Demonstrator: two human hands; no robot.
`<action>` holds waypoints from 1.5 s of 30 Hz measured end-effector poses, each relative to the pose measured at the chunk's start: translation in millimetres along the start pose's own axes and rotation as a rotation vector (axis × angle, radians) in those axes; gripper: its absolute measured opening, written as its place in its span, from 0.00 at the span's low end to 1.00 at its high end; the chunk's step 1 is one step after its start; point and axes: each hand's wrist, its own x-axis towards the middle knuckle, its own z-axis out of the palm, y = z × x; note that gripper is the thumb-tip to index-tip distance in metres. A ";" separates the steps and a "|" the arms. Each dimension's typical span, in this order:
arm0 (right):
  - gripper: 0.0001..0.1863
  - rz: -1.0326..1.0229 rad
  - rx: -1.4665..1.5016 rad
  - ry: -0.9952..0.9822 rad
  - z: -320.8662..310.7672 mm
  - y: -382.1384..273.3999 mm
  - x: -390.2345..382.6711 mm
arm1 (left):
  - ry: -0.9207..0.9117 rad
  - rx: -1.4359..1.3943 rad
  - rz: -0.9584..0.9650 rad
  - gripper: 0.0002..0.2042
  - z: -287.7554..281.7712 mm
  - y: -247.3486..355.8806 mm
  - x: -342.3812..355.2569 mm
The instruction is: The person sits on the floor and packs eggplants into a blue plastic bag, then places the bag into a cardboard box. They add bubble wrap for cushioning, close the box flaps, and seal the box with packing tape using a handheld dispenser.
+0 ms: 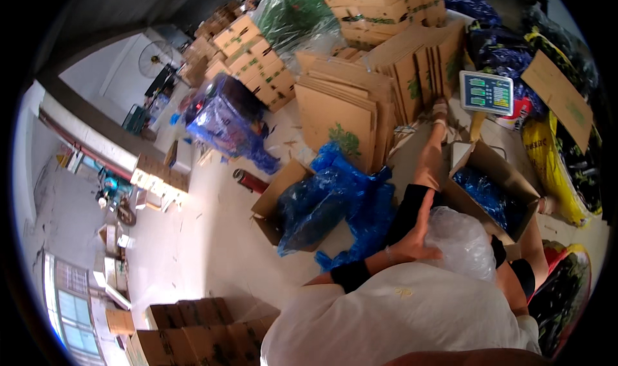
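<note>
The left hand [411, 244] is touching the clear plastic bag [462, 238] at its 3 o'clock, and its fingers [430, 253] are spreading apart. The right hand is not showing clearly, so I cannot tell its state. At 1 o'clock from the bag, an open carton [506, 173] is holding blue plastic [483, 193]; farther, at 12 o'clock, a scale display [487, 92] is glowing. At the left hand's 10 o'clock, a blue bag [315, 200] is partly covering a second carton [278, 184].

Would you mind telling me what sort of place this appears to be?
Probably a warehouse or packing workshop: stacked cardboard cartons stand toward the back, flattened cardboard boxes lean together on the floor, and a digital scale display stands nearby.
</note>
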 end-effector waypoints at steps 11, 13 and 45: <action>0.29 -0.246 -0.069 0.063 -11.0 41.7 -10.4 | -0.927 0.231 0.071 0.50 12.6 28.7 78.4; 0.33 -0.290 0.515 -0.102 -19.0 36.0 -14.4 | -0.919 0.179 -0.186 0.43 16.1 22.0 69.2; 0.39 0.566 -1.177 0.226 -114.1 35.3 -47.3 | -0.491 1.204 -0.642 0.36 54.6 -194.6 209.3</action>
